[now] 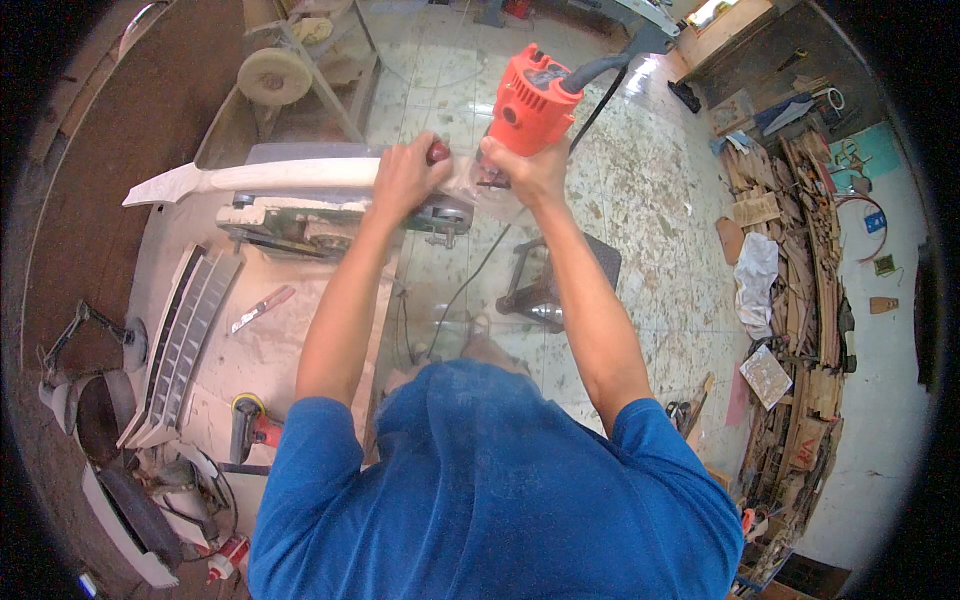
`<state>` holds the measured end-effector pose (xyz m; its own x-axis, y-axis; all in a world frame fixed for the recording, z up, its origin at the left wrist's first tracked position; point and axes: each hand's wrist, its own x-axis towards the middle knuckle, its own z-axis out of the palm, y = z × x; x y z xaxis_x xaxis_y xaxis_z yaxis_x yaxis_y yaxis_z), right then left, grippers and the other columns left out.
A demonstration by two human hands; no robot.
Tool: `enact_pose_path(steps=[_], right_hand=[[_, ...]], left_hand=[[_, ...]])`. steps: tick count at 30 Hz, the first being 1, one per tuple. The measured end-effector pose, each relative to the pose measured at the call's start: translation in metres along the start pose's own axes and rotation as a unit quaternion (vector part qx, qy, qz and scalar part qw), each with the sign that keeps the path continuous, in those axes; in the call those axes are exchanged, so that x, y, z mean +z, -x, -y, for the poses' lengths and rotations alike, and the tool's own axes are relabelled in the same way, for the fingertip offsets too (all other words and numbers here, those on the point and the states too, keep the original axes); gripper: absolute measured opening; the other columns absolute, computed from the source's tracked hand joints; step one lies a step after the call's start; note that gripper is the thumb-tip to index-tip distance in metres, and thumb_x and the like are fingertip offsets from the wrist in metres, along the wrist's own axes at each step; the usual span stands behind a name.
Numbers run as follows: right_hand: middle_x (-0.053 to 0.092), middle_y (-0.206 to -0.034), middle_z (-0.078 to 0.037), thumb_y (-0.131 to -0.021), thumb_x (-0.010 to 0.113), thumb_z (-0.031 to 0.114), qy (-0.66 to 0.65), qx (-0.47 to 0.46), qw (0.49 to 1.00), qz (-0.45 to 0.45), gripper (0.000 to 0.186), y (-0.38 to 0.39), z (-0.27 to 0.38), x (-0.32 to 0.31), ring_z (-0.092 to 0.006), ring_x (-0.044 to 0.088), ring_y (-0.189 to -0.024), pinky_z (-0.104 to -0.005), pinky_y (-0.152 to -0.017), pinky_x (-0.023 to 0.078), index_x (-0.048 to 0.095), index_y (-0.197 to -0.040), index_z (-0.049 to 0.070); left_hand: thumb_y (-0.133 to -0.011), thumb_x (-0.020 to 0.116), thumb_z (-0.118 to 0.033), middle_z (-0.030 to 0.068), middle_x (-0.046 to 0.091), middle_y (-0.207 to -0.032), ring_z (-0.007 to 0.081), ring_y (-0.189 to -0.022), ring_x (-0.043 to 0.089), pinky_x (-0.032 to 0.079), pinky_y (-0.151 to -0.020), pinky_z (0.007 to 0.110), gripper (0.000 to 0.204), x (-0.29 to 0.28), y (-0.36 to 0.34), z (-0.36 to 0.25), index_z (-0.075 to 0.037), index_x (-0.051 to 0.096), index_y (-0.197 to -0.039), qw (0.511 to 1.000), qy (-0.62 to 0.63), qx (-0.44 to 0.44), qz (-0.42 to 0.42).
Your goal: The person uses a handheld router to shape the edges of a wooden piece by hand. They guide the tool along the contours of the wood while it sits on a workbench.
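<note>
Right now, our left hand (408, 178) is curled round a small red knob (438, 152), with hardly any gap in the fist. Our right hand (535, 172) is wrapped snugly round the low part of an orange power tool (530, 100). The tool is out past our arms, at the right end of a long, pale piece of wood (300, 175). That wood lies over a dusty green machine (285, 225), in front of us and to the left.

We think the tool could tip if one hand pushes harder than the other, since it looks to be at the wood's very end. That might make a bad dent. The wood might slide too, if nothing grips it; we can't see a clamp holding it. Our fingers are near the tool's low end, so a slip could hurt us. The black cord (601, 107) might tug the tool sideways if it gets caught. We can't see the cutting tip, or tell if it spins.

The wood's long way runs from left to right, with its wide, flat end pointing left. The tool's top points away from us and a bit right, and its low end points back toward the wood.
</note>
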<state>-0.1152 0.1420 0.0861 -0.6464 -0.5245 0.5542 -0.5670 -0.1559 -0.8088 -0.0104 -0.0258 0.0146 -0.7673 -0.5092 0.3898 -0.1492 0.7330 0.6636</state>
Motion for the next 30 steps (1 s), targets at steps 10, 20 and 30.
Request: enact_pose_path(steps=[10,20,30], right_hand=[[0.073,-0.085,-0.003,-0.072,0.088,0.023,-0.013,0.012,1.0,-0.011,0.036,0.007,0.002,0.0,-0.0154,0.068,-0.076,-0.0335,-0.074,0.056,0.072,-0.098,0.005],[0.074,-0.086,-0.005,-0.069,0.09,0.024,0.019,0.028,0.999,-0.031,0.041,0.017,0.01,0.001,-0.0168,0.07,-0.078,-0.034,-0.076,0.056,0.071,-0.1,0.005],[0.074,-0.09,-0.005,-0.073,0.089,0.02,-0.07,0.025,0.986,-0.147,0.04,0.015,0.036,-0.031,-0.0162,0.071,-0.079,-0.0345,-0.077,0.058,0.07,-0.105,0.005]], left_hand=[[-0.085,0.074,-0.03,0.0225,0.07,-0.078,0.0446,-0.077,0.071,0.055,-0.07,0.051,0.029,0.0,0.001,0.004,-0.005,0.069,-0.097,0.999,0.018,0.037,0.001],[-0.083,0.073,-0.032,0.0244,0.071,-0.085,0.0465,-0.084,0.069,0.055,-0.075,0.051,0.03,-0.006,0.002,0.001,-0.006,0.07,-0.099,0.999,0.012,0.021,0.04],[-0.093,0.071,-0.041,0.0222,0.069,-0.128,0.0361,-0.123,0.065,0.046,-0.107,0.04,0.06,-0.024,0.0,0.027,-0.003,0.062,-0.138,0.925,0.378,0.03,0.035]])
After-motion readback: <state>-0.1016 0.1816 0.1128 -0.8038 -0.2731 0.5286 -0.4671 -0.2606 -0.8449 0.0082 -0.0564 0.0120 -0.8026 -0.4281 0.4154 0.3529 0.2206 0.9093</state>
